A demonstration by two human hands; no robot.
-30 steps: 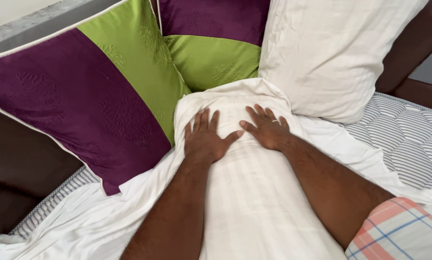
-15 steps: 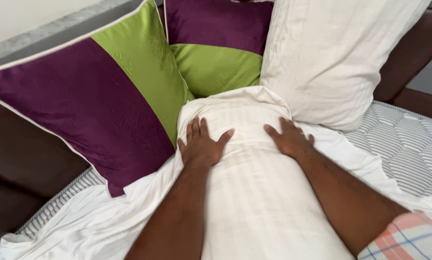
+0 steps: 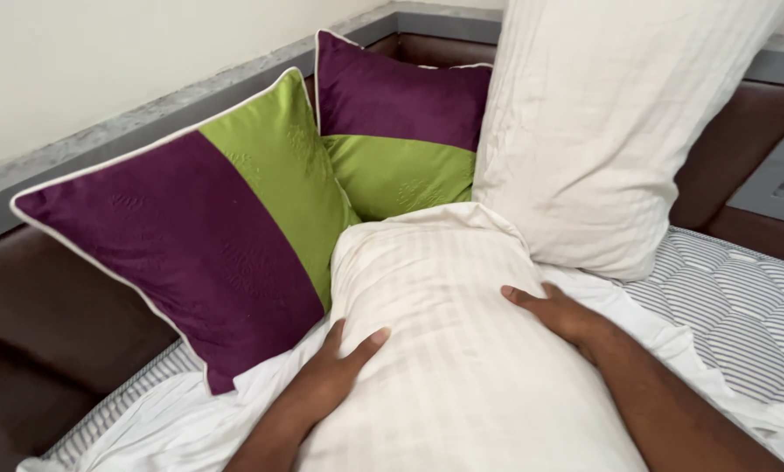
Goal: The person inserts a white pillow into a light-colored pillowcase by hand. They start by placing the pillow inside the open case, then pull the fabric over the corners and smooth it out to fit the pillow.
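A long cream striped pillow [image 3: 449, 350] lies lengthwise in front of me on the bed. My left hand [image 3: 335, 378] cups its left side, thumb on top and fingers tucked under the edge. My right hand [image 3: 560, 315] presses against its right side, fingers curled around the flank. Both hands grip the pillow between them.
A purple and green cushion [image 3: 199, 227] leans on the brown headboard [image 3: 51, 332] at left, a second one [image 3: 400, 131] stands behind. A big white pillow [image 3: 610, 131] stands upright at right. A white sheet [image 3: 191, 419] covers part of the striped mattress [image 3: 733, 306].
Both hands slid from the top of the cream pillow apart and down to its two sides. The view has tilted up, showing more wall and cushions.
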